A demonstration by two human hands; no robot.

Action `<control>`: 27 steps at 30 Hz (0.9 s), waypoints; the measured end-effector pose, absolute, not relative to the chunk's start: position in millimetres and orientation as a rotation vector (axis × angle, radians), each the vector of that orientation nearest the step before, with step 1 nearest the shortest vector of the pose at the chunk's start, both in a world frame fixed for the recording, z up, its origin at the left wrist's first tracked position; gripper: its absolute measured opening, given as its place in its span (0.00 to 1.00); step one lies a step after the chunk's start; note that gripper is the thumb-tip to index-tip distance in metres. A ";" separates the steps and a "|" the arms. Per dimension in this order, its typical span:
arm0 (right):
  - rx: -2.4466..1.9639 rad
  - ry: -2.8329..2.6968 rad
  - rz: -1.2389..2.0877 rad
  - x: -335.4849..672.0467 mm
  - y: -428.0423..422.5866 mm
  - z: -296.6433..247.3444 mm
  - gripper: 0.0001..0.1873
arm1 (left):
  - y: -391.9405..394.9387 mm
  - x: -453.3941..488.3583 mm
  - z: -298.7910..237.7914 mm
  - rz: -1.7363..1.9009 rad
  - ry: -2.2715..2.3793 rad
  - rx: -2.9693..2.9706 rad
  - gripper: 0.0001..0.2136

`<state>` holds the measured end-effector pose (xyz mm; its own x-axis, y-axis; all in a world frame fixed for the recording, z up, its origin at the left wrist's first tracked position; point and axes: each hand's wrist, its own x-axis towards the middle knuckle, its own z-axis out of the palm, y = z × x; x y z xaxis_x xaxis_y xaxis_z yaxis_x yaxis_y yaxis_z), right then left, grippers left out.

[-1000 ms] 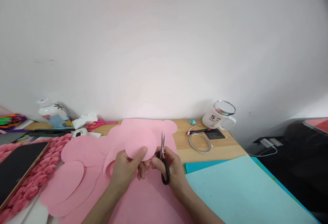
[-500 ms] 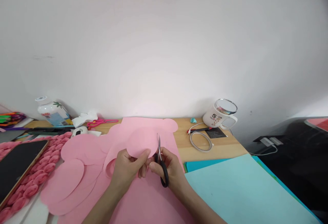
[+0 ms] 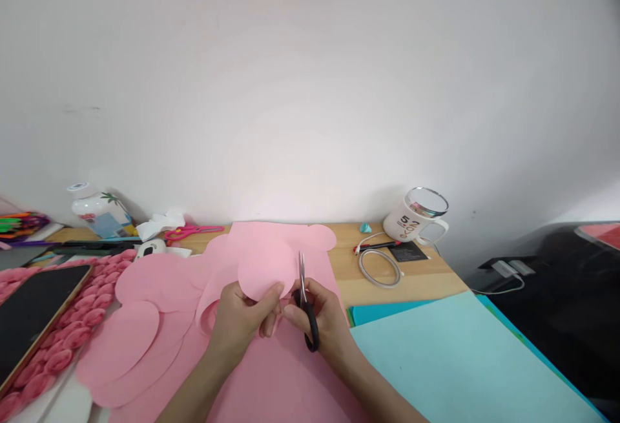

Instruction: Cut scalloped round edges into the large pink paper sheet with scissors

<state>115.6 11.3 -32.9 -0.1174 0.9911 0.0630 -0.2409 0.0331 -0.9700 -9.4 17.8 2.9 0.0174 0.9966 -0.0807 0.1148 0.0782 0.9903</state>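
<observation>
A rounded pink paper piece (image 3: 265,269) is pinched at its lower edge by my left hand (image 3: 242,313), thumb on top. My right hand (image 3: 325,316) grips black-handled scissors (image 3: 310,327), blades pointing up beside the paper's right edge. The blades look nearly closed. Beneath both hands lie large pink paper sheets (image 3: 285,384), one of them curled near my left wrist. Several cut pink rounds (image 3: 128,336) overlap in a pile to the left.
Light blue paper (image 3: 455,358) covers the front right. Behind it are a coiled cable (image 3: 380,268), a black card (image 3: 407,251) and a white mug (image 3: 411,216). Pink scissors (image 3: 194,232), a white bottle (image 3: 101,211) and a phone (image 3: 39,313) on a pink braided mat (image 3: 92,307) are at left.
The scissor blades have drawn together and sit slightly apart from the paper's right edge. The paper has shifted slightly to the left. Both hands stay almost in place.
</observation>
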 end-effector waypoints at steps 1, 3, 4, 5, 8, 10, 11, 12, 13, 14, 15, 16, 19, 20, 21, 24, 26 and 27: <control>-0.928 -1.137 1.371 115.3 11.4 -32.9 0.18 | 17.9 -9.5 3.0 1.081 1.311 1.239 0.21; -0.911 -1.148 1.386 115.1 11.3 -32.6 0.18 | 18.0 -9.7 3.1 1.075 1.305 1.241 0.20; -0.908 -1.157 1.390 115.1 11.2 -32.4 0.18 | 18.0 -9.9 3.1 1.069 1.304 1.245 0.20; -0.911 -1.164 1.392 115.2 11.1 -32.3 0.18 | 18.1 -10.1 3.0 1.064 1.303 1.249 0.20; -0.926 -1.172 1.404 115.9 10.8 -32.4 0.17 | 18.7 -11.2 1.3 1.049 1.293 1.249 0.20; -0.928 -1.177 1.412 116.3 10.8 -32.6 0.17 | 19.8 -12.2 -0.7 1.022 1.294 1.244 0.20; -0.927 -1.180 1.415 116.4 10.8 -32.6 0.17 | 20.4 -12.8 -1.8 1.006 1.301 1.243 0.20; -0.924 -1.181 1.416 116.5 10.8 -32.4 0.17 | 21.0 -13.3 -2.8 0.991 1.309 1.246 0.19; -0.922 -1.183 1.418 116.6 10.8 -32.3 0.16 | 21.5 -13.7 -3.5 0.981 1.318 1.251 0.19; -0.918 -1.182 1.420 116.7 10.8 -32.0 0.16 | 21.8 -14.0 -4.0 0.973 1.323 1.255 0.19; -0.913 -1.183 1.424 116.7 10.8 -31.8 0.16 | 22.0 -14.1 -4.2 0.970 1.324 1.257 0.19; -0.909 -1.184 1.427 116.8 10.8 -31.7 0.16 | 22.0 -14.2 -4.0 0.970 1.322 1.257 0.20; -0.906 -1.177 1.428 116.7 10.8 -31.8 0.16 | 21.3 -13.6 -2.6 0.972 1.324 1.255 0.20; -0.906 -1.176 1.428 116.6 10.8 -32.0 0.16 | 21.1 -13.4 -2.0 0.974 1.326 1.255 0.20; -0.905 -1.174 1.429 116.5 10.8 -32.1 0.16 | 20.9 -13.2 -1.6 0.973 1.324 1.255 0.20; -0.903 -1.175 1.423 116.4 11.1 -32.4 0.16 | 20.9 -12.9 -1.1 0.974 1.307 1.251 0.20; -0.903 -1.176 1.415 116.5 11.5 -32.3 0.16 | 21.1 -12.8 -1.5 0.973 1.302 1.247 0.20; -0.901 -1.178 1.412 116.6 11.7 -32.3 0.16 | 21.2 -12.7 -1.7 0.966 1.302 1.245 0.20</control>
<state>116.6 11.7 -32.3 -0.1765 0.9820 0.0679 -0.2432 0.0234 -0.9697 -12.7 21.2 -1.7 0.0845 0.9854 -0.1477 0.1441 0.1346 0.9804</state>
